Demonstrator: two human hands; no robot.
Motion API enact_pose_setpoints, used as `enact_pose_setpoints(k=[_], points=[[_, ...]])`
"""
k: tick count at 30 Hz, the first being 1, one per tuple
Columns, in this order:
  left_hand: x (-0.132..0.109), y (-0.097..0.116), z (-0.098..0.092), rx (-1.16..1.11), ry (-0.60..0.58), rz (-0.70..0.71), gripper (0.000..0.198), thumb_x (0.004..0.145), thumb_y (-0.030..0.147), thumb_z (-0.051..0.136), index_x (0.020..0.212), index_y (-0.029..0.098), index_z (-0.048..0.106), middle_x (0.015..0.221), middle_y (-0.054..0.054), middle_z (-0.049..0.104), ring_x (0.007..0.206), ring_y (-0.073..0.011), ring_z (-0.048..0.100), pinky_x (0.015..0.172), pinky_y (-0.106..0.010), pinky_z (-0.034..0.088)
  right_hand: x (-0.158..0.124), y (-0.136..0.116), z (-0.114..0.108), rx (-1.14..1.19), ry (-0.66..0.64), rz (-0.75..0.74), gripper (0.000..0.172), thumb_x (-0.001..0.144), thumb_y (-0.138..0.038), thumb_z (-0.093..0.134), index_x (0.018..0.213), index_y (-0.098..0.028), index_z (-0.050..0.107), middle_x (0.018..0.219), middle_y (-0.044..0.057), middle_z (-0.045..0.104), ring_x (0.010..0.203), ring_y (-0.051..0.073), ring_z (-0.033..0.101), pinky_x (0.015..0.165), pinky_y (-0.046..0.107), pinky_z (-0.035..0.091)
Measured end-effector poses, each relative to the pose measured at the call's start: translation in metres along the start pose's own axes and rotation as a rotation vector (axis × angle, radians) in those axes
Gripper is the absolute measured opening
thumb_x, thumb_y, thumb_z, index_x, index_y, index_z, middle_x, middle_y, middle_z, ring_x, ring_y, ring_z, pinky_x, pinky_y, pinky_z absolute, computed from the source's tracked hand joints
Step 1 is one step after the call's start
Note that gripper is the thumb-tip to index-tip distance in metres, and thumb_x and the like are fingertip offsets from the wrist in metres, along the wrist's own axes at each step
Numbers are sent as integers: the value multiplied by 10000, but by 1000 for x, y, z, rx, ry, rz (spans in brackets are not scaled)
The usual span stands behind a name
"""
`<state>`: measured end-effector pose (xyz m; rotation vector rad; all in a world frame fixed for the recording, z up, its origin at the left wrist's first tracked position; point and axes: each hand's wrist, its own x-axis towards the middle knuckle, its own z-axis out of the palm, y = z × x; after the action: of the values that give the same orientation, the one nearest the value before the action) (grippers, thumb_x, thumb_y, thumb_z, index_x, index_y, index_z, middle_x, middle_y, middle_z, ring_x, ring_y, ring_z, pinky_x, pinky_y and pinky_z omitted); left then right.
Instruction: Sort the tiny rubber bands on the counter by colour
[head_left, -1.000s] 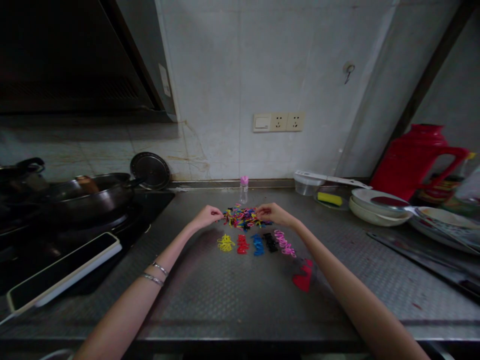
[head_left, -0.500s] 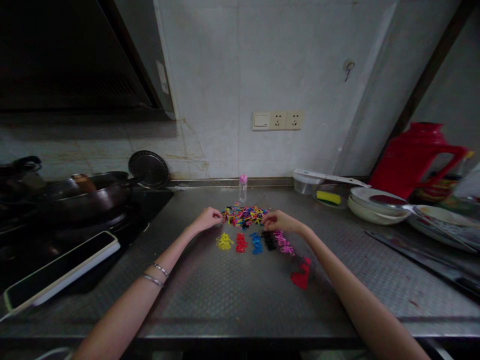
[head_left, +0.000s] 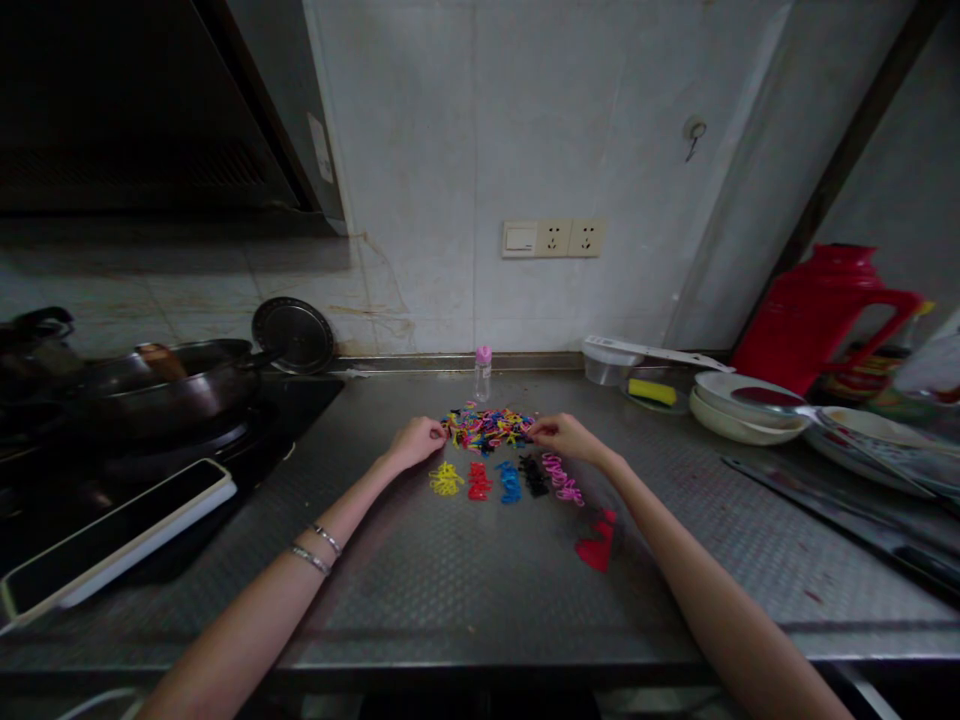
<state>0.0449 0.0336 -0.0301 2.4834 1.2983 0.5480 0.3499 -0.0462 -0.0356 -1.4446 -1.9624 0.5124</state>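
A mixed heap of small coloured rubber bands [head_left: 487,428] lies on the metal counter between my hands. My left hand [head_left: 420,441] is closed in a pinch at the heap's left edge. At its right edge my right hand [head_left: 564,437] has thumb and fingers together; what either hand holds is too small to make out. In front of the heap lie single-colour piles in a row: yellow bands [head_left: 446,479], red bands [head_left: 479,481], blue bands [head_left: 510,482], black bands [head_left: 535,475] and pink bands [head_left: 562,480]. A clear bottle with a pink cap [head_left: 482,375] stands behind the heap.
A red heart-shaped piece [head_left: 598,541] lies near my right forearm. Stacked bowls [head_left: 742,415], a yellow sponge [head_left: 652,391], a knife [head_left: 825,515] and a red thermos [head_left: 821,320] are to the right. On the left are a pan [head_left: 165,385] and a phone [head_left: 120,540].
My right hand has shifted slightly back from the black pile to the heap's right edge. My left hand stays at the heap's left edge. The view has moved slightly.
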Motion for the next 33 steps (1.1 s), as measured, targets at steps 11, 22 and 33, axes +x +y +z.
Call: enact_pose_setpoints(k=[11, 22, 33], points=[[-2, 2, -6, 34, 41, -15, 188, 682, 226, 509, 744, 170, 678, 733, -38, 659, 630, -133, 557, 541, -205, 335, -2, -1, -7, -198, 146, 10, 232, 721, -227, 498, 832, -157, 689, 832, 53, 691, 755, 164, 612, 692, 226, 446], [-5, 33, -6, -273, -34, 200, 195, 689, 215, 508, 719, 100, 663, 638, -31, 631, 575, -103, 520, 561, -190, 371, -7, 5, -7, -265, 48, 38, 206, 670, -196, 533, 805, -166, 686, 809, 40, 686, 730, 152, 607, 677, 213, 443], [-14, 48, 11, -254, -265, 309, 178, 680, 169, 520, 752, 115, 674, 676, -19, 646, 597, -98, 528, 582, -180, 371, -7, 0, -2, -304, 45, 18, 194, 711, -216, 527, 816, -162, 681, 834, 61, 675, 747, 163, 594, 707, 234, 431]])
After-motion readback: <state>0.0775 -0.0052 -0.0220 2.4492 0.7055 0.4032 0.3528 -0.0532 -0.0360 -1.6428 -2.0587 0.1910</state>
